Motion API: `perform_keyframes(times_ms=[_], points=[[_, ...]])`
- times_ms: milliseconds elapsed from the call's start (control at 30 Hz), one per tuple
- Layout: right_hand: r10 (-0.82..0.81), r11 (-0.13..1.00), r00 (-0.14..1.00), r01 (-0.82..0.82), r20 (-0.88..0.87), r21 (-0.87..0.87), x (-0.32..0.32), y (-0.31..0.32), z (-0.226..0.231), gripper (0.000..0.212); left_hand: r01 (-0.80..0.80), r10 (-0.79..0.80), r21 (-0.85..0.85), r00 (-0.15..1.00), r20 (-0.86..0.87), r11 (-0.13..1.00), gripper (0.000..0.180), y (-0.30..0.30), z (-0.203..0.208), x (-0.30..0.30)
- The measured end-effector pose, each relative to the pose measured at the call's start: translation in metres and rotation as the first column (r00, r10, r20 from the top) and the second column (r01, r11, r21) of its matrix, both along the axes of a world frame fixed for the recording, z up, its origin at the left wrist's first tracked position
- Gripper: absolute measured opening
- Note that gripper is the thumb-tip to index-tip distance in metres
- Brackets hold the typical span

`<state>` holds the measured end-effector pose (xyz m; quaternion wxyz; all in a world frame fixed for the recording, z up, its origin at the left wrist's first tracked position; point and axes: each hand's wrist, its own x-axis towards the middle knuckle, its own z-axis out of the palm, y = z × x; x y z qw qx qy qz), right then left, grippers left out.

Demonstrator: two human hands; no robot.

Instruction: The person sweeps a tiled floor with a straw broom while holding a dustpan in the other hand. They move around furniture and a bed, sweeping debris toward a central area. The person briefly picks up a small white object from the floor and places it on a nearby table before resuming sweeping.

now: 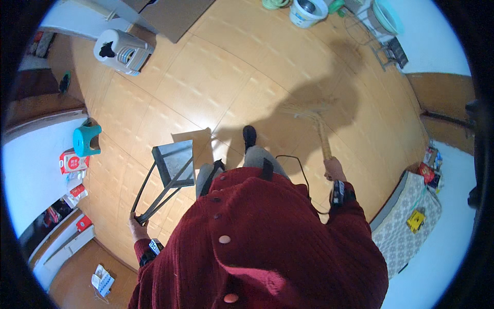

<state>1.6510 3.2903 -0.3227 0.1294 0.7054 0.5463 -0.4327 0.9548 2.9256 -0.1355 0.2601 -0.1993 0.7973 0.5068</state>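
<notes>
In my left hand (138,226) I grip the end of a long-handled metal dustpan (177,154). Its thin dark bars run forward to a grey square pan by my left leg, and the pan looks bare. My right hand (334,169) is wrapped round the handle of a straw broom (323,135). The broom's pale bristles spread out ahead of me to the right, partly lost in my shadow on the floor. Whether the bristles touch the floor is hard to make out. One dark shoe (249,136) shows in front of me.
Tan tiles (221,77) cover the floor. A stack of pale plastic stools (121,50) stands far left, beside cardboard (177,18). Nearer on the left is a teal stool (85,140). A white bucket (304,18) is at the back. A patterned covered seat (404,242) lines the right. A black cable (304,172) hangs beside me.
</notes>
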Motion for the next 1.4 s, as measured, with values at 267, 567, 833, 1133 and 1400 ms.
perform_keyframes(times_ms=[267, 567, 833, 1133, 1400], points=[[-0.122, 0.992, 0.993, 0.121, -0.008, -0.026, -0.105, 0.099, 0.045, 0.029, -0.070, 0.071, 0.008, 0.997, -0.013, 0.997, 0.021, 0.054, -0.007, -0.008], [0.569, 0.803, 0.821, -0.545, -0.040, 0.239, -0.337, 0.195, 0.025, 0.045, -0.093, 0.096, -0.053, 0.994, 0.054, 0.994, 0.023, 0.091, -0.040, -0.074], [0.617, 0.767, 0.787, -0.594, -0.022, 0.245, -0.536, 0.217, -0.003, 0.045, -0.038, 0.051, -0.093, 0.989, 0.135, 0.995, 0.020, 0.123, -0.050, -0.150], [0.438, 0.884, 0.898, -0.439, 0.044, 0.158, -0.395, 0.200, -0.016, 0.058, 0.055, -0.009, -0.223, 0.979, 0.202, 0.973, 0.022, 0.186, -0.078, -0.224], [0.428, 0.898, 0.855, -0.440, 0.293, -0.030, -0.267, 0.171, -0.004, 0.028, 0.114, -0.067, -0.214, 0.974, 0.216, 0.970, 0.023, 0.219, -0.103, -0.265]])
